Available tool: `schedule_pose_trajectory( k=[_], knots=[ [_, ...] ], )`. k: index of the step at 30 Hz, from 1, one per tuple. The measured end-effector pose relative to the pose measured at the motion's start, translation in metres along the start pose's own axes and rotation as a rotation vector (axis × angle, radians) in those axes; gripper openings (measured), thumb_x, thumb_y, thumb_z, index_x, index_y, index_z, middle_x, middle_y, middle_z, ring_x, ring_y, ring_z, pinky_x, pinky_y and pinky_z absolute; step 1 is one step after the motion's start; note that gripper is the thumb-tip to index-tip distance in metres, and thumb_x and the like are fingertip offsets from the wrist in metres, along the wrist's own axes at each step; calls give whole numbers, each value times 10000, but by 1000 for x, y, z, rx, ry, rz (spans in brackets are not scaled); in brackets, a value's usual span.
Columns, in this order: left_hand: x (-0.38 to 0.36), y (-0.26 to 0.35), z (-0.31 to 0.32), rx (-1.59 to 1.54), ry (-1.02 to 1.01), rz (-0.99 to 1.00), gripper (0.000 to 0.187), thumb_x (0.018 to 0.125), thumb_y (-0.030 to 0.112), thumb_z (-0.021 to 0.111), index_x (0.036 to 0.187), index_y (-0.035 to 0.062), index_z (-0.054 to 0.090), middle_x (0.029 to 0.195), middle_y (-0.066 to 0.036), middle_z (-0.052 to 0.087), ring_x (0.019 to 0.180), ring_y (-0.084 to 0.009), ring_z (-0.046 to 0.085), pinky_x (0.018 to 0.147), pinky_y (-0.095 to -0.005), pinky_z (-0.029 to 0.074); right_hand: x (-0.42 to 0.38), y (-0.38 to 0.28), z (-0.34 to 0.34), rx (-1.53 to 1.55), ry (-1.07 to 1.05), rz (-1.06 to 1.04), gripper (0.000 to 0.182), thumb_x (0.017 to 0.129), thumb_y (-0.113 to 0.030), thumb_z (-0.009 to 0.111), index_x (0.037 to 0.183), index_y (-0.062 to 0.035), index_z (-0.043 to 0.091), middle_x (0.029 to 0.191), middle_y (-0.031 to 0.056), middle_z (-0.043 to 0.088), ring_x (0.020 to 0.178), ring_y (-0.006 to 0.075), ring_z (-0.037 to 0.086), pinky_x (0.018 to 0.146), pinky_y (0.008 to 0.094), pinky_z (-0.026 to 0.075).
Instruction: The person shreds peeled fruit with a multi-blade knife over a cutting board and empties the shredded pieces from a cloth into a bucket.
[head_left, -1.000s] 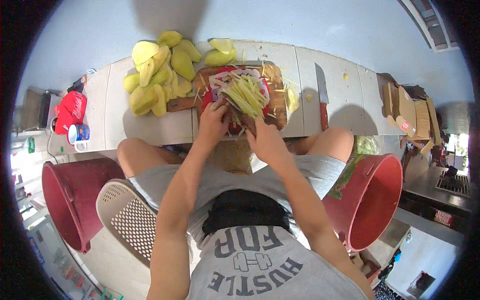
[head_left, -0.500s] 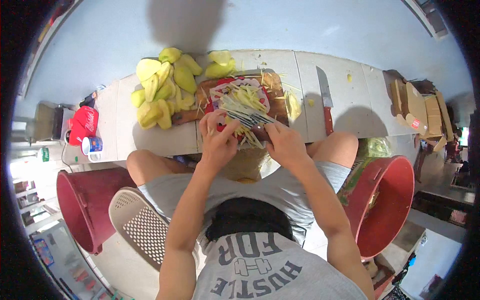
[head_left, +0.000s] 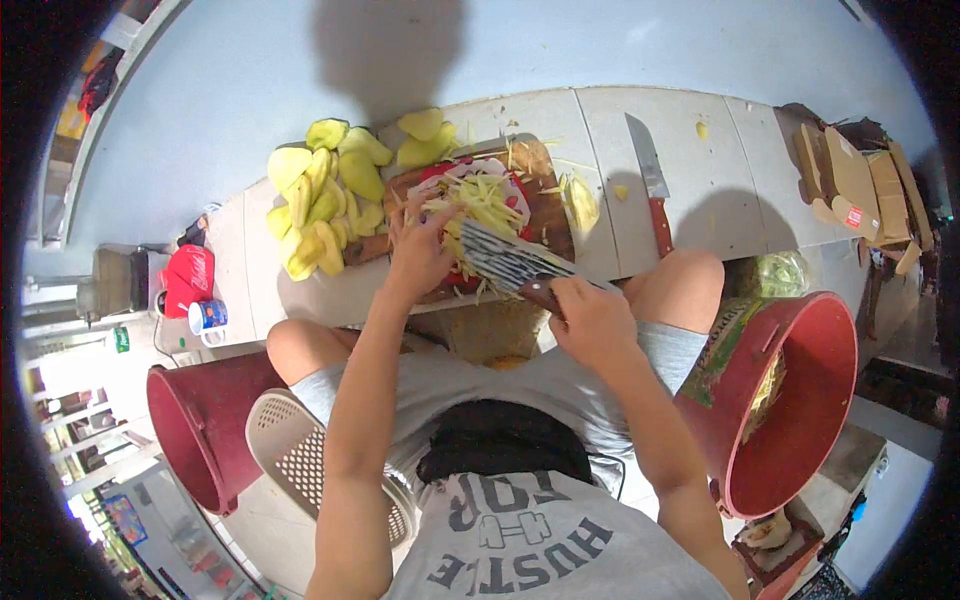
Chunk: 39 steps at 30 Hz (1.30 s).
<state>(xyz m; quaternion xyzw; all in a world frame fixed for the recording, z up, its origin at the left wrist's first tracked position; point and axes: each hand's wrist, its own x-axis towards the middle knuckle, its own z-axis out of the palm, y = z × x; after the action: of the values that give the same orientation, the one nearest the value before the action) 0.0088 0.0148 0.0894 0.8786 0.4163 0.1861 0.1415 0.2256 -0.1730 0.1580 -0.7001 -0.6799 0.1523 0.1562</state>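
My right hand [head_left: 592, 318] is wrapped round the brown handle of a wide knife [head_left: 505, 259], whose striped blade points left over the cutting board [head_left: 553, 215]. My left hand [head_left: 420, 250] rests at the left side of the pile of pale yellow-green shreds [head_left: 490, 195], its fingers partly bent and apart; whether anything lies under them is hidden. The shreds lie on a red and white cloth or sheet on the board. Left of the board sit several peeled yellow-green fruit pieces [head_left: 360, 176].
A second knife [head_left: 650, 170] with a red handle lies on the tiled counter [head_left: 600, 130] at the right. Red bins [head_left: 790, 400] stand on both sides. A mug [head_left: 207, 316] is at the left, cardboard [head_left: 850, 180] at the far right.
The knife has lifted and turned so more of its blade shows, with my right hand further right and lower. My left hand has shifted slightly left. The whole view has tilted a little.
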Motion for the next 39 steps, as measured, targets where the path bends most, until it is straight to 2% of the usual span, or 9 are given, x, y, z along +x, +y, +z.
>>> schedule_pose_trajectory(
  k=[3,6,8,11,13,20,27,33,39],
  knots=[
    [-4,-10,1,-277,124,-86,608,703,63,695,1293,200,641,1328,-164,535,1261,-391,426,1084,-507,321,5,-2,-10,139,51,168,333,799,-141,695,1072,-29,539,975,191,644,859,410,659,743,522,529],
    [-32,-15,6,-253,251,-424,538,733,115,711,1263,77,628,1215,-200,607,1176,-382,514,1029,-478,398,37,-1,-3,260,113,302,309,825,-123,666,1055,13,512,976,260,629,898,457,644,785,574,509],
    [-51,-14,8,-124,103,-735,529,818,238,706,1298,43,599,1188,-202,621,1128,-391,575,997,-460,451,65,1,15,301,155,336,305,827,-105,661,1052,28,505,963,282,621,897,473,635,792,583,499],
    [-61,-3,13,-77,45,-746,418,785,202,728,1124,-22,633,1017,-241,645,963,-404,609,879,-473,480,100,10,56,273,287,229,284,829,-55,628,1053,55,491,931,293,619,903,484,631,787,571,505],
    [-58,12,4,-114,-17,-796,473,774,242,758,1147,-14,619,1095,-238,626,1007,-400,593,880,-468,475,118,18,78,145,261,253,274,825,-9,594,1061,67,479,914,304,613,911,483,631,782,566,508],
    [-78,69,27,41,4,45,765,668,366,856,1355,202,564,1344,-163,461,1233,-383,427,979,-527,391,124,17,72,177,220,359,329,838,-49,644,1119,24,489,837,303,659,814,502,643,743,567,515],
    [-31,24,52,27,145,-128,967,555,522,880,1411,245,527,1366,-167,449,1256,-393,411,1021,-535,349,104,21,69,257,260,339,366,827,-46,664,1136,34,485,869,298,663,842,501,642,756,561,508],
    [-6,14,34,97,228,-297,1039,557,531,893,1433,154,480,1358,-223,447,1249,-426,411,1052,-550,338,116,22,85,211,376,213,307,810,10,626,1074,28,469,851,281,639,802,493,651,714,558,527],
    [-51,9,27,-198,411,-673,788,726,407,834,1372,89,514,1301,-261,504,1203,-406,469,1030,-490,397,132,18,97,142,292,266,247,812,32,580,1045,42,497,979,296,630,931,485,614,812,540,496]
  ],
)
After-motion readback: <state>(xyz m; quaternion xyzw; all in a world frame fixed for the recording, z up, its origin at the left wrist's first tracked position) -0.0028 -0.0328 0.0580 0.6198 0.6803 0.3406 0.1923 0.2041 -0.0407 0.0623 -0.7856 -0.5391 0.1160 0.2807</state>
